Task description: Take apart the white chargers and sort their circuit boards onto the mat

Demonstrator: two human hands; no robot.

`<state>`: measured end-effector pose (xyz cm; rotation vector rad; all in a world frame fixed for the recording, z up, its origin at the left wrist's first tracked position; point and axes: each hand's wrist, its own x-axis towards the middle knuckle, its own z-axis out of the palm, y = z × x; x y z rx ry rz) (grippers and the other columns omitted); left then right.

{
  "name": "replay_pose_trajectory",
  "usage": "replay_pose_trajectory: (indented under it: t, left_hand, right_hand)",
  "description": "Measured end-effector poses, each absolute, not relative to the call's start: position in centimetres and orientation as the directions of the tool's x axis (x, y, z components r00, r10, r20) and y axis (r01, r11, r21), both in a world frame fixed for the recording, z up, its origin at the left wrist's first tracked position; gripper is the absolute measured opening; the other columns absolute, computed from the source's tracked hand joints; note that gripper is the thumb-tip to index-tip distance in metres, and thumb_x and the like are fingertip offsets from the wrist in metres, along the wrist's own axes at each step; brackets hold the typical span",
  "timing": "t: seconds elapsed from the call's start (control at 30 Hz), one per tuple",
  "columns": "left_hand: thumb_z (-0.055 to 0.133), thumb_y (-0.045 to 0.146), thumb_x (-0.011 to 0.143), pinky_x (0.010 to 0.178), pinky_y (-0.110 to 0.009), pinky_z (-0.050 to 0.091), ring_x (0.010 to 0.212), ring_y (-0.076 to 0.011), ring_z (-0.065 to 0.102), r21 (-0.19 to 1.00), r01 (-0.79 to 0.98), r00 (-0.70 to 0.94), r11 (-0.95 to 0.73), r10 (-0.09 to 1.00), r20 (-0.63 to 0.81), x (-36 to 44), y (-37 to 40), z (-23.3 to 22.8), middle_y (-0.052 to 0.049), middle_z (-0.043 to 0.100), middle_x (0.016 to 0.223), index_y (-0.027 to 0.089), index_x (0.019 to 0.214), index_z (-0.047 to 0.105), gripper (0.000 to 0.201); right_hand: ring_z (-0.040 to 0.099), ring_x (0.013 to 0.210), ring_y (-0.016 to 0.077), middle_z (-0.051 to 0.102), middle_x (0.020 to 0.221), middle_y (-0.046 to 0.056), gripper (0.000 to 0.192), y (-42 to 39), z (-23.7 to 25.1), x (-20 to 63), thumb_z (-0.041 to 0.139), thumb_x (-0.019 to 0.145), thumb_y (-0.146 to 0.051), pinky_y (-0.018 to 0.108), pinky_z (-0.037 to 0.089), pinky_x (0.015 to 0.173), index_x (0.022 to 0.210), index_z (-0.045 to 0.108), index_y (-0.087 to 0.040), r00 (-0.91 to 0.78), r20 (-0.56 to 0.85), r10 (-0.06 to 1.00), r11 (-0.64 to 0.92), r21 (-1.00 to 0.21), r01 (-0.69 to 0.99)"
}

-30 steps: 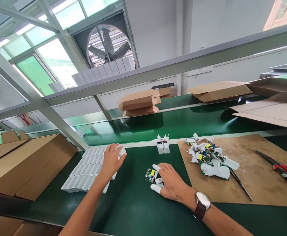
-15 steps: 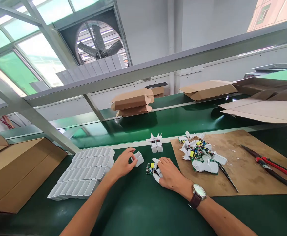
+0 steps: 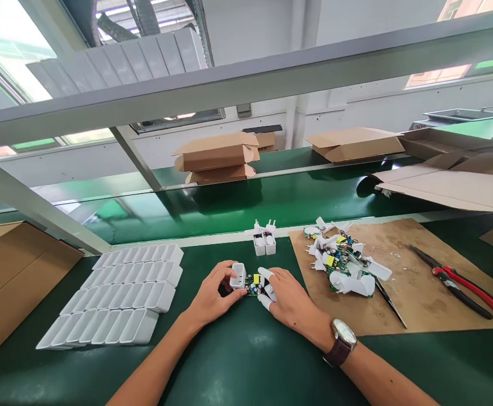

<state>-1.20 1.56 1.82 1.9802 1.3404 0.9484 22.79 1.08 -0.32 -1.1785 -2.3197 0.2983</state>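
Note:
My left hand (image 3: 216,290) grips a small white plastic housing (image 3: 238,273) between thumb and fingers, its open end facing right. My right hand (image 3: 286,296), with white covers on thumb and finger, pinches a circuit board (image 3: 254,283) carrying a yellow part and several small components. A white piece at the board's right end is partly hidden by those fingers. The board's left end meets the mouth of the housing; how far inside it reaches I cannot tell. Just beyond stand two white housings with plug pins (image 3: 265,239) on top.
Rows of white housings (image 3: 115,304) lie at left, beside a cardboard box (image 3: 13,282). On a brown cardboard sheet (image 3: 419,304) at right are a pile of circuit boards and white plug parts (image 3: 343,259), tweezers (image 3: 390,304) and red-handled pliers (image 3: 457,282). A metal beam (image 3: 246,84) crosses above.
My left hand has taken firm hold of the white housing and turned its opening toward the board. The housing and board, apart before, now meet. The view has tilted down slightly.

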Motion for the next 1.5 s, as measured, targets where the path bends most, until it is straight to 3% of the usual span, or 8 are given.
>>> replay_pose_trajectory:
  t: [0.17, 0.3, 0.43, 0.57, 0.67, 0.8, 1.23, 1.5]
  left_hand:
    - [0.077, 0.041, 0.078, 0.088, -0.038, 0.059, 0.095, -0.0221, 0.068, 0.801, 0.543, 0.191, -0.253, 0.966, 0.176, -1.4, 1.3, 1.2, -0.007, 0.069, 0.118, 0.026, 0.125, 0.059, 0.052]
    - [0.08, 0.041, 0.077, 0.107, -0.044, 0.054, 0.119, -0.028, 0.066, 0.801, 0.536, 0.183, -0.265, 0.963, 0.196, -1.6, 1.2, 0.6, -0.009, 0.066, 0.132, 0.027, 0.139, 0.051, 0.07]
    - [0.077, 0.037, 0.082, 0.113, -0.044, 0.05, 0.128, -0.0277, 0.063, 0.808, 0.527, 0.179, -0.263, 0.964, 0.197, -1.7, 1.1, -0.2, -0.009, 0.063, 0.14, 0.027, 0.146, 0.043, 0.073]
    - [0.071, 0.031, 0.087, 0.115, -0.046, 0.049, 0.128, -0.0266, 0.063, 0.79, 0.508, 0.209, -0.344, 0.939, 0.275, -1.7, 0.9, -0.6, -0.01, 0.06, 0.144, 0.028, 0.152, 0.035, 0.074]
    - [0.067, 0.025, 0.09, 0.114, -0.048, 0.049, 0.129, -0.0274, 0.062, 0.7, 0.534, 0.257, -0.474, 0.88, 0.4, -1.5, 0.7, -0.4, -0.012, 0.06, 0.143, 0.027, 0.152, 0.034, 0.07]
    - [0.063, 0.017, 0.093, 0.113, -0.05, 0.049, 0.133, -0.0287, 0.058, 0.574, 0.552, 0.332, -0.605, 0.791, 0.514, -1.2, 0.5, 0.0, -0.014, 0.059, 0.142, 0.027, 0.153, 0.033, 0.068]
    - [0.06, 0.013, 0.095, 0.108, -0.047, 0.053, 0.129, -0.0275, 0.059, 0.477, 0.546, 0.389, -0.689, 0.712, 0.584, -0.9, 0.4, 0.4, -0.013, 0.062, 0.137, 0.028, 0.158, 0.025, 0.073]
    - [0.061, 0.013, 0.095, 0.107, -0.05, 0.054, 0.128, -0.0289, 0.061, 0.466, 0.564, 0.392, -0.682, 0.718, 0.576, -0.9, 0.4, 0.3, -0.015, 0.063, 0.138, 0.027, 0.157, 0.026, 0.072]
  right_hand:
    - [0.06, 0.127, 0.0334, 0.066, 0.129, 0.02, 0.043, 1.0, -0.1, 23.3, 0.059, 0.089, -0.017, 0.052, 0.054, 0.102, 0.132, 0.057, -0.013, -0.478, 0.373, 0.795, 0.605, -0.43, 0.671]
    - [0.064, 0.119, 0.0315, 0.068, 0.123, 0.017, 0.048, 1.0, 0.4, 23.3, 0.058, 0.088, -0.015, 0.05, 0.058, 0.098, 0.136, 0.053, -0.015, -0.479, 0.428, 0.766, 0.64, -0.442, 0.628]
    - [0.067, 0.112, 0.0286, 0.065, 0.124, 0.014, 0.05, 0.8, 1.6, 23.3, 0.06, 0.09, -0.017, 0.046, 0.061, 0.093, 0.139, 0.05, -0.021, -0.354, 0.477, 0.804, 0.586, -0.537, 0.607]
    - [0.066, 0.115, 0.0286, 0.064, 0.126, 0.013, 0.054, 0.4, 2.7, 23.2, 0.064, 0.093, -0.021, 0.046, 0.061, 0.095, 0.144, 0.046, -0.026, -0.292, 0.607, 0.739, 0.649, -0.526, 0.549]
    - [0.064, 0.12, 0.0296, 0.065, 0.126, 0.013, 0.063, 0.0, 3.1, 22.9, 0.065, 0.093, -0.015, 0.05, 0.059, 0.098, 0.15, 0.04, -0.028, -0.347, 0.685, 0.64, 0.739, -0.427, 0.52]
    - [0.062, 0.124, 0.0303, 0.065, 0.129, 0.014, 0.069, -0.4, 3.3, 22.6, 0.065, 0.093, -0.01, 0.052, 0.058, 0.101, 0.153, 0.037, -0.027, -0.384, 0.71, 0.591, 0.776, -0.37, 0.511]
    - [0.057, 0.13, 0.0296, 0.064, 0.131, 0.018, 0.069, -0.3, 2.5, 22.6, 0.057, 0.087, 0.002, 0.051, 0.057, 0.104, 0.151, 0.038, -0.015, -0.456, 0.726, 0.516, 0.829, -0.289, 0.478]
    - [0.059, 0.129, 0.0308, 0.065, 0.131, 0.017, 0.069, -0.3, 2.6, 22.7, 0.059, 0.089, -0.001, 0.051, 0.059, 0.102, 0.152, 0.038, -0.018, -0.454, 0.726, 0.517, 0.824, -0.279, 0.492]
